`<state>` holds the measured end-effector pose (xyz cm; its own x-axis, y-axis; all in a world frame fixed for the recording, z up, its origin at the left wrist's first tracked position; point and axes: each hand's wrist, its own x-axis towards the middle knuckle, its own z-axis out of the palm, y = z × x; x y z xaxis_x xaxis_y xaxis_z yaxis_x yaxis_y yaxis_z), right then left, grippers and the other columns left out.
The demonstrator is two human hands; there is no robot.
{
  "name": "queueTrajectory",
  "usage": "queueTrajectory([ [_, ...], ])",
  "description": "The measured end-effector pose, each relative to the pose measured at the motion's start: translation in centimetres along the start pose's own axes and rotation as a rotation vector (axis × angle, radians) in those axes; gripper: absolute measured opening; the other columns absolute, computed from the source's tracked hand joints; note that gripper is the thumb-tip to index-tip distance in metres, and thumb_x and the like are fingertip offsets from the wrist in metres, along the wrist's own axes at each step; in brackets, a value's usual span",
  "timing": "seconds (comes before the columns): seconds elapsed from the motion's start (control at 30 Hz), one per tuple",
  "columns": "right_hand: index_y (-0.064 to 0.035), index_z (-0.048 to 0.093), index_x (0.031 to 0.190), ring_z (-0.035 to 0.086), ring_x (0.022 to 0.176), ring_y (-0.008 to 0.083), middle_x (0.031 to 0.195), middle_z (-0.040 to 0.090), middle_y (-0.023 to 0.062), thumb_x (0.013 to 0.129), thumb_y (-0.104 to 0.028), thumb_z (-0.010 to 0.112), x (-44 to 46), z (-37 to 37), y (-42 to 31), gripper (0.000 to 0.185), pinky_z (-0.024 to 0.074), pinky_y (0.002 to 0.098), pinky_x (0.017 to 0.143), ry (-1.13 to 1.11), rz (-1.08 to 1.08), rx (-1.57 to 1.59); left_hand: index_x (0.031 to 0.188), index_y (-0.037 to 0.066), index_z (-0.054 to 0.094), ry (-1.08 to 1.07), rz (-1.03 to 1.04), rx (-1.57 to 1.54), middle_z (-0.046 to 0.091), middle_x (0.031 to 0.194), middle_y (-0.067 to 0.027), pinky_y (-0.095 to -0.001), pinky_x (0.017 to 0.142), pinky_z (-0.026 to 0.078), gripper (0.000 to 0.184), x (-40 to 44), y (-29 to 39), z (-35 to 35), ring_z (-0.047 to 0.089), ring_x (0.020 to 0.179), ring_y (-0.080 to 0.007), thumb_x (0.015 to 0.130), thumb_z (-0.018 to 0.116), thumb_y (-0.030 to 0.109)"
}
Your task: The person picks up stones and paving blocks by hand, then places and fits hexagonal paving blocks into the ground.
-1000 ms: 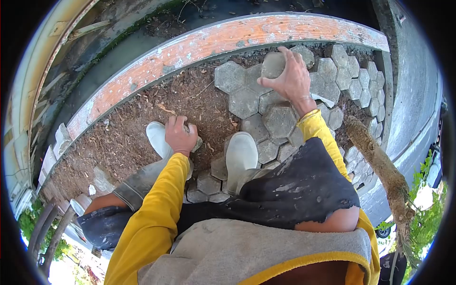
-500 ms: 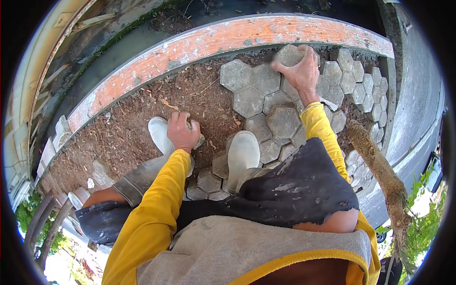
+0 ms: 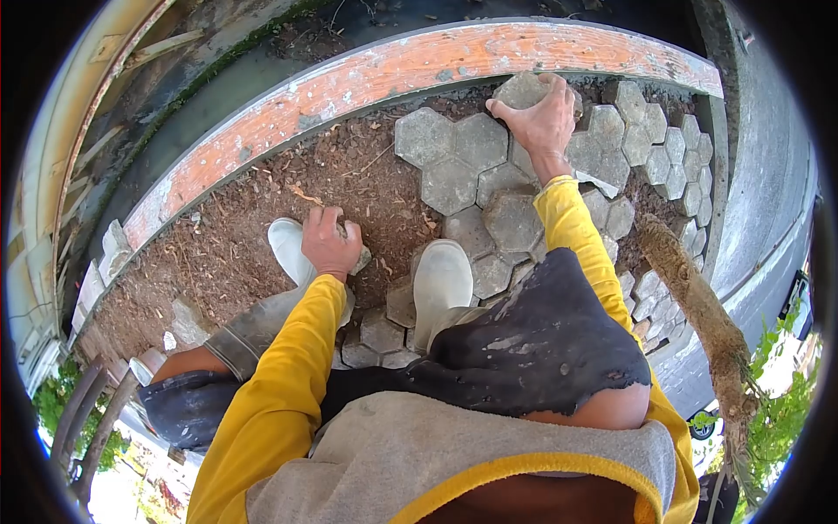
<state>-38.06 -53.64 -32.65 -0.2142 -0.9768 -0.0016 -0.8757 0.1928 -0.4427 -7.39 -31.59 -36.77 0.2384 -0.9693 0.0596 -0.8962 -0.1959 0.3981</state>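
My right hand (image 3: 543,127) is closed round a grey hexagonal paver (image 3: 521,91), thumb on its left side and fingers over its right, close to the orange-painted curb (image 3: 393,65). Just below and left of it lie other hexagonal pavers (image 3: 449,185). Over the brown soil (image 3: 236,231), beside the toe of a white boot (image 3: 288,249), my left hand (image 3: 332,243) has its fingers curled round a greyish piece of stone, mostly hidden by the hand. The second white boot (image 3: 442,278) rests near the pavers' edge.
A thick tree branch (image 3: 711,323) slants down the right side. Beyond the curb lies dark water (image 3: 205,122). Smaller hexagonal pavers (image 3: 659,157) fill the upper right beside a concrete edge (image 3: 717,175). A broken flat stone (image 3: 188,321) lies on the soil at left.
My right hand has carried the paver from above the laid pavers to the right and up, nearer the curb. My left hand stays at about the same spot.
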Motion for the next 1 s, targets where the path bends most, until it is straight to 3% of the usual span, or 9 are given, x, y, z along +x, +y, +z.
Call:
queueTrajectory([
  [0.1, -0.0052, 0.051, 0.129, 0.054, 0.120, 0.0344, 0.124, 0.055, 0.0188, 0.059, -0.050, 0.089, 0.1, 0.5, 0.2, 0.092, 0.0456, 0.0462, 0.101, 0.019, -0.010, -0.016, 0.089, 0.010, 0.065, 0.002, 0.009, 0.005, 0.059, 0.090, -0.0126, -0.0469, 0.072, 0.049, 0.021, 0.2, 0.1, 0.1, 0.059, 0.083, -0.0372, 0.069, 0.067, 0.015],
  [0.33, -0.0058, 0.050, 0.129, 0.053, 0.120, 0.0349, 0.124, 0.055, 0.0189, 0.058, -0.049, 0.089, 0.2, 0.3, 0.2, 0.092, 0.0449, 0.0457, 0.102, -0.014, 0.038, 0.009, 0.090, 0.009, 0.065, -0.025, 0.016, 0.017, 0.059, 0.090, -0.0127, -0.0467, 0.073, 0.049, 0.021, 0.2, 0.1, 0.0, 0.059, 0.083, -0.0374, 0.070, 0.067, 0.014],
  [0.4, -0.0053, 0.048, 0.129, 0.053, 0.117, 0.0378, 0.121, 0.053, 0.0236, 0.058, -0.044, 0.090, 0.2, 0.1, -0.1, 0.092, 0.0454, 0.0474, 0.100, -0.018, 0.089, 0.071, 0.090, 0.009, 0.065, -0.020, 0.023, 0.012, 0.059, 0.091, -0.0128, -0.0466, 0.073, 0.049, 0.021, 0.2, 0.1, 0.0, 0.059, 0.084, -0.0373, 0.070, 0.067, 0.014],
  [0.6, -0.0058, 0.049, 0.127, 0.053, 0.118, 0.0353, 0.123, 0.055, 0.0198, 0.056, -0.050, 0.090, 0.2, 0.7, -0.5, 0.093, 0.0438, 0.0447, 0.103, 0.053, 0.251, 0.237, 0.091, 0.009, 0.065, -0.036, 0.025, 0.005, 0.060, 0.091, -0.0131, -0.0466, 0.074, 0.049, 0.022, 0.2, 0.2, 0.0, 0.059, 0.084, -0.0372, 0.070, 0.068, 0.015],
  [1.0, -0.0070, 0.046, 0.127, 0.048, 0.120, 0.0372, 0.123, 0.051, 0.0218, 0.058, -0.045, 0.090, -0.4, 1.7, -2.2, 0.090, 0.0424, 0.0460, 0.104, 0.094, 0.387, 0.274, 0.090, 0.008, 0.065, -0.071, 0.031, 0.061, 0.060, 0.092, -0.0139, -0.0473, 0.078, 0.049, 0.021, 0.1, 0.7, 0.1, 0.060, 0.088, -0.0379, 0.071, 0.067, 0.015],
])
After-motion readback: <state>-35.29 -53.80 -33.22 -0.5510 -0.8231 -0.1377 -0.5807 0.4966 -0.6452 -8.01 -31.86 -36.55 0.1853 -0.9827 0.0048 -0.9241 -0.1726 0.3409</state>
